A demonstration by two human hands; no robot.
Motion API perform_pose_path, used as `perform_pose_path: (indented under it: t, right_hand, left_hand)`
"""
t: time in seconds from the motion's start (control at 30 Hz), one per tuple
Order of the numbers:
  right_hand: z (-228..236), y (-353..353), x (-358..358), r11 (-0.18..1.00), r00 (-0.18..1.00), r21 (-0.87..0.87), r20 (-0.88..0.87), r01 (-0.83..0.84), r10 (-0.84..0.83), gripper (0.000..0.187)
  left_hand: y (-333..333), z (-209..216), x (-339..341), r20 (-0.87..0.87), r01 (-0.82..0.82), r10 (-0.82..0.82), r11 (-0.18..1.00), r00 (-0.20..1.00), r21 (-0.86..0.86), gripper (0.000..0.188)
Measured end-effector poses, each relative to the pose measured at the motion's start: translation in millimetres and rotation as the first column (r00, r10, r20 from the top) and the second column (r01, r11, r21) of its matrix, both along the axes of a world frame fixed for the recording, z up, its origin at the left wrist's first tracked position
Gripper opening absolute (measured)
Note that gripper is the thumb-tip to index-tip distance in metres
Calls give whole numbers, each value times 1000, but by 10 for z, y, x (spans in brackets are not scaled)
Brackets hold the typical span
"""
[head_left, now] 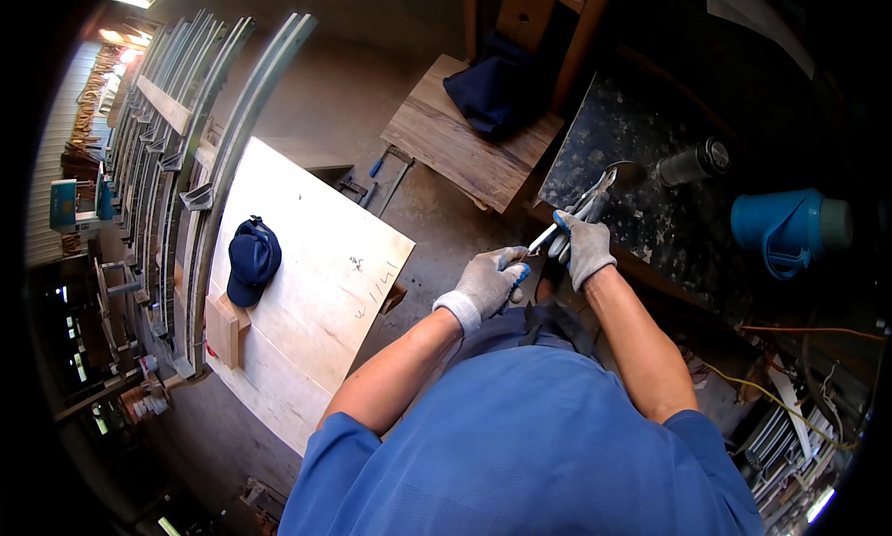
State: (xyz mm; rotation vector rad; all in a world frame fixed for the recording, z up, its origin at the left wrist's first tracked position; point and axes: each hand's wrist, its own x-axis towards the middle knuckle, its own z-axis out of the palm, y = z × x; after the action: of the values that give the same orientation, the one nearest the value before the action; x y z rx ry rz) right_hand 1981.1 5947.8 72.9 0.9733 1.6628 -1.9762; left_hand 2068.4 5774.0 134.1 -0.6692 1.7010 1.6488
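Both my hands wear grey knitted gloves with blue on the fingers. In my right hand (583, 245) is a pair of silver metal pliers (587, 198), their jaws pointing away over the edge of a dark table. A slim, pale end of the tool reaches down-left toward my left hand (488, 283). That hand is closed, its thumb and fingers pinched near this end. Something thin shows at its fingertips, too small to name. The hands are close together in front of my blue shirt.
Right of my hands, the dark speckled table (595, 132) holds a lidded jar (692, 163) and a blue flask (785, 222). Ahead stands a wooden chair (465, 127) with dark cloth. A pale board (307, 285) at left bears a navy cap (253, 262); metal rails (246, 109) rise beyond.
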Motion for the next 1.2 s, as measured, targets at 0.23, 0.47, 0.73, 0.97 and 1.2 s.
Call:
perform_pose_path:
  t: [0.23, 0.47, 0.73, 0.97, 1.2]
  right_hand:
    - [-20, 214, 16, 985, 983, -27, 61, -169, 171, 23]
    - [130, 786, 604, 866, 866, 10, 14, -500, 500, 27]
    - [563, 1040, 677, 505, 511, -124, -21, -854, 860, 32]
    - [788, 785, 395, 336, 349, -179, -49, -925, 936, 32]
    - [783, 632, 245, 280, 308, -287, -58, -916, 950, 34]
  left_hand:
    - [-31, -11, -91, 109, 41, -45, 998, 993, 41, 38]
    - [-85, -249, -101, 151, -57, 35, 988, 988, 142, 36]
    - [-97, 117, -263, -11, 202, -209, 953, 978, -225, 38]
    - [-134, 144, -284, -172, 341, -614, 624, 770, -703, 37]
    - [-168, 358, -393, 76, 546, -778, 363, 623, -755, 65]
